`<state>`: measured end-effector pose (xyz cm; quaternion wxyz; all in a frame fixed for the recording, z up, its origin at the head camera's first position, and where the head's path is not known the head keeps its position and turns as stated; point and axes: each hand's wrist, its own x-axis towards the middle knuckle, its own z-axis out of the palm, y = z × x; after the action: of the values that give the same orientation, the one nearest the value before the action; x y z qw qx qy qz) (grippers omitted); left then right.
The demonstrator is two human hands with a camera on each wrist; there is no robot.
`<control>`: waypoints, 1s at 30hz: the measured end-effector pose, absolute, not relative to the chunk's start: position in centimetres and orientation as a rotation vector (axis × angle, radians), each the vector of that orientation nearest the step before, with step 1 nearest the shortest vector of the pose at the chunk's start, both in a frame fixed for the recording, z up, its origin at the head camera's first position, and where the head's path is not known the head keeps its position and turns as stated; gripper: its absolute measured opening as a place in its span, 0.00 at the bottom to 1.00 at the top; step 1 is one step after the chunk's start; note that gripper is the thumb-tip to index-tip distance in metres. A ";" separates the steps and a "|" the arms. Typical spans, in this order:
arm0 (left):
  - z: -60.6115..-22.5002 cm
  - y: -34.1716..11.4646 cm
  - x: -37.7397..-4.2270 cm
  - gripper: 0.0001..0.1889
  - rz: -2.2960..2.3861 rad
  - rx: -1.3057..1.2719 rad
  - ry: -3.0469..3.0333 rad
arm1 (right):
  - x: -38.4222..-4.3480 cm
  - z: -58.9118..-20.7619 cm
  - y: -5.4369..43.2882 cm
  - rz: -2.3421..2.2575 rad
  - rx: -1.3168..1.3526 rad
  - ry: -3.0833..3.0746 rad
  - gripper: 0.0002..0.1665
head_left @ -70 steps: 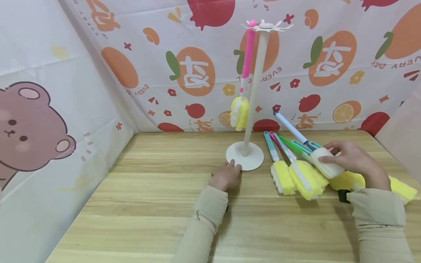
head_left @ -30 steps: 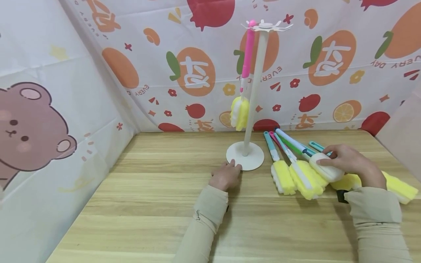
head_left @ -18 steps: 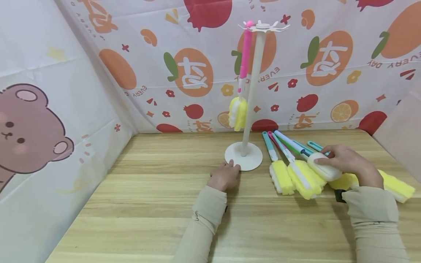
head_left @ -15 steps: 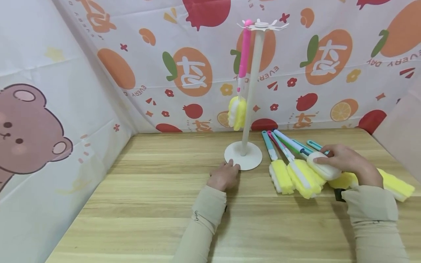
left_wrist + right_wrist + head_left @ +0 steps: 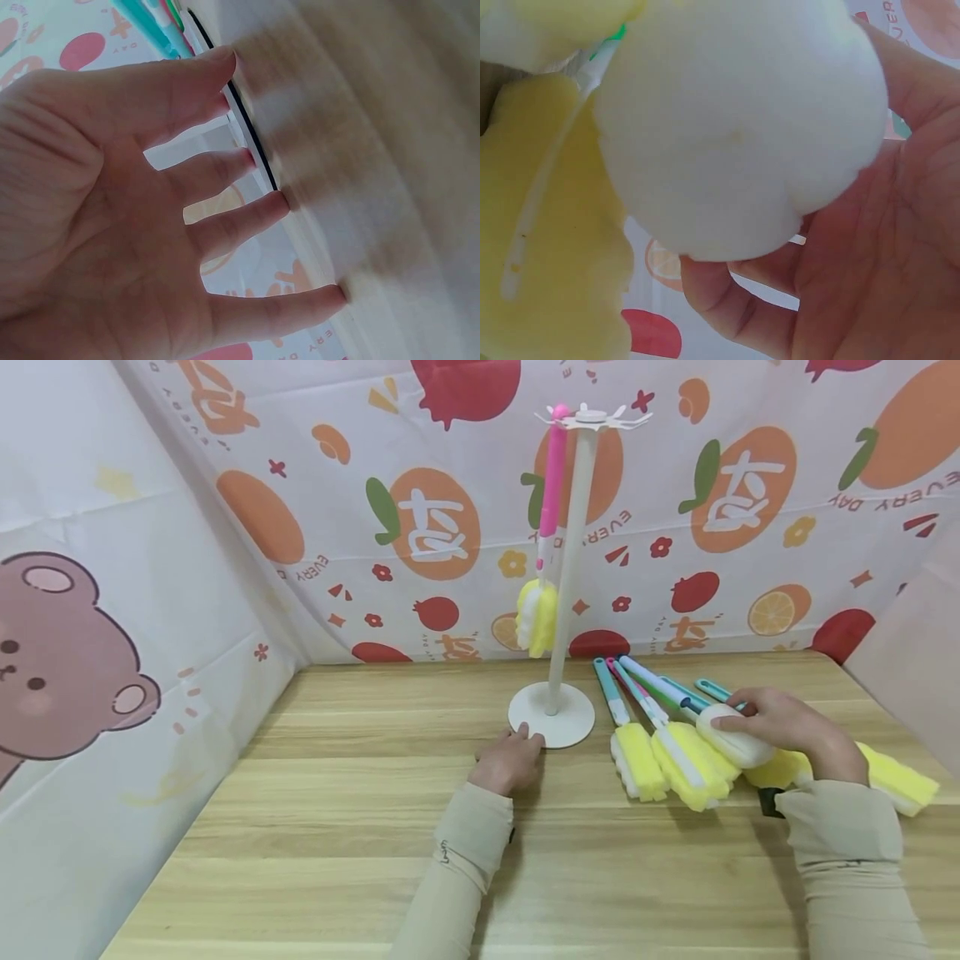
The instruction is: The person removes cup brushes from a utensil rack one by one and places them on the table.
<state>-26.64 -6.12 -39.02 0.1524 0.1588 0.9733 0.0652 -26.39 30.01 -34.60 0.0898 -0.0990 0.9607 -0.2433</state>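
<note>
My right hand (image 5: pixel 787 731) grips the white sponge head of a bottle brush (image 5: pixel 733 739), thumb on the near side and fingers behind. The brush's pale lavender handle slants back to the left over the other brushes. In the right wrist view, the rounded sponge (image 5: pixel 742 127) fills the middle, partly hiding the fingers. My left hand (image 5: pixel 510 762) rests its fingertips at the front edge of the white stand's round base (image 5: pixel 567 729). Its fingers (image 5: pixel 240 232) are spread and fairly straight in the left wrist view. On the stand's top hooks hangs a pink-handled brush (image 5: pixel 552 485) with a yellow-and-white sponge.
Several yellow sponge brushes lie in a pile right of the stand, among them a teal-handled brush (image 5: pixel 640 762) and a white-backed one (image 5: pixel 686 764). Another yellow sponge (image 5: pixel 896 779) lies beyond the right wrist. A fruit-print cloth (image 5: pixel 450 435) stands behind the wooden table (image 5: pixel 337 860).
The lavender-handled brush, raised at a slant earlier, has come down onto the pile with my right hand still gripping its sponge. My left hand stays at the base. The head view has shifted slightly.
</note>
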 end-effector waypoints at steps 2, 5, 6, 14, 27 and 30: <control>-39.0 -6.1 -26.6 0.19 0.189 0.456 2.792 | -26.4 -34.6 30.0 -0.715 -0.290 2.855 0.33; -39.1 -6.1 -26.7 0.18 0.190 0.459 2.794 | -26.4 -34.6 30.0 -0.707 -0.283 2.850 0.33; -39.2 -6.1 -26.7 0.18 0.189 0.459 2.794 | -26.4 -34.6 30.0 -0.708 -0.281 2.846 0.33; -39.2 -6.2 -26.7 0.18 0.199 0.448 2.789 | -26.4 -34.7 30.2 -0.718 -0.296 2.841 0.32; -39.1 -6.1 -26.8 0.19 0.175 0.444 2.785 | -26.2 -34.2 30.3 -0.699 -0.234 2.854 0.35; -39.0 -6.1 -26.8 0.19 0.182 0.445 2.781 | -26.0 -34.0 30.3 -0.712 -0.230 2.877 0.35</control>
<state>-26.77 -6.12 -39.02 0.1590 0.1557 0.9729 0.0636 -25.97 30.30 -33.98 0.0844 -0.0771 0.9643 -0.2387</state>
